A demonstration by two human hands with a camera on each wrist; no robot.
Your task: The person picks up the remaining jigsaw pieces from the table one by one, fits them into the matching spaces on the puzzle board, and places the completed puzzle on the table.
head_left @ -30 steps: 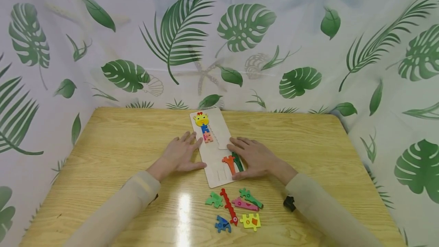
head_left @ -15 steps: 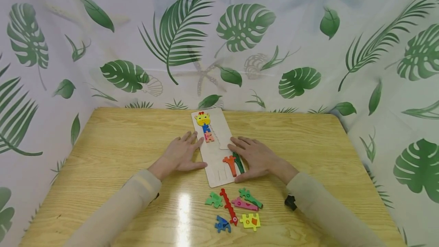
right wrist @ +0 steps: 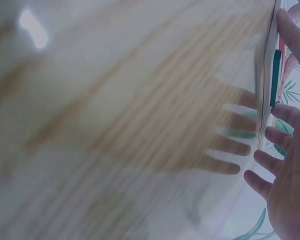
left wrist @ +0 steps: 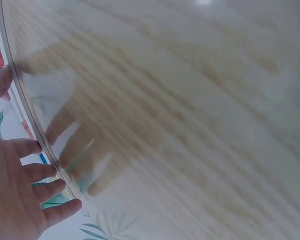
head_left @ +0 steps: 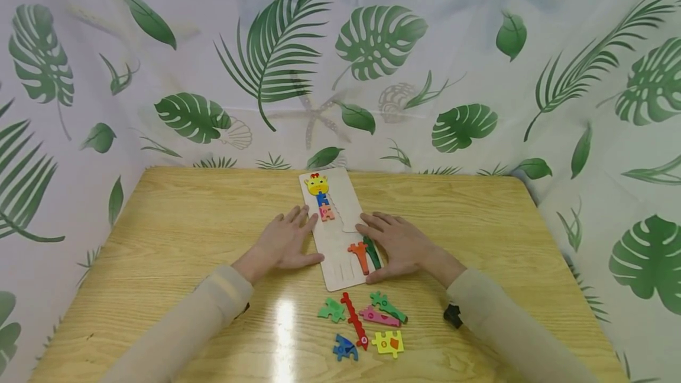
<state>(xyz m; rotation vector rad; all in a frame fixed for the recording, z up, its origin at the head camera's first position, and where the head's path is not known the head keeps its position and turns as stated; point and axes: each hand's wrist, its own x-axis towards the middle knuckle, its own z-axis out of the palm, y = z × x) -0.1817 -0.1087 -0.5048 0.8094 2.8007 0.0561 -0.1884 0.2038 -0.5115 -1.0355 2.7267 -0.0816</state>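
Observation:
A pale wooden puzzle board (head_left: pixel 334 242) lies slightly tilted on the table. Set in it are a yellow giraffe head (head_left: pixel 317 184), a blue piece (head_left: pixel 323 199) and a pink piece (head_left: pixel 327 213). Lower down are an orange leg piece (head_left: pixel 360 257) and a dark green piece (head_left: pixel 372 253), partly covered by my right hand (head_left: pixel 400 245). That hand touches the board's right edge with spread fingers. At the left edge, my left hand (head_left: pixel 285 243) rests with thumb and fingers apart. Both wrist views show the fingertips along the board's thin edge.
In front of the board lie loose pieces: light green (head_left: pixel 333 310), red (head_left: pixel 354 321), green (head_left: pixel 390 307), pink (head_left: pixel 380 316), blue (head_left: pixel 345 347) and yellow (head_left: pixel 389 343). A leaf-print cloth (head_left: pixel 372 135) hangs behind the wooden table (head_left: pixel 202 211).
The board has slid a little to the right, most visibly at its far end. Both hands have shifted slightly right with it. The loose pieces have stayed in place.

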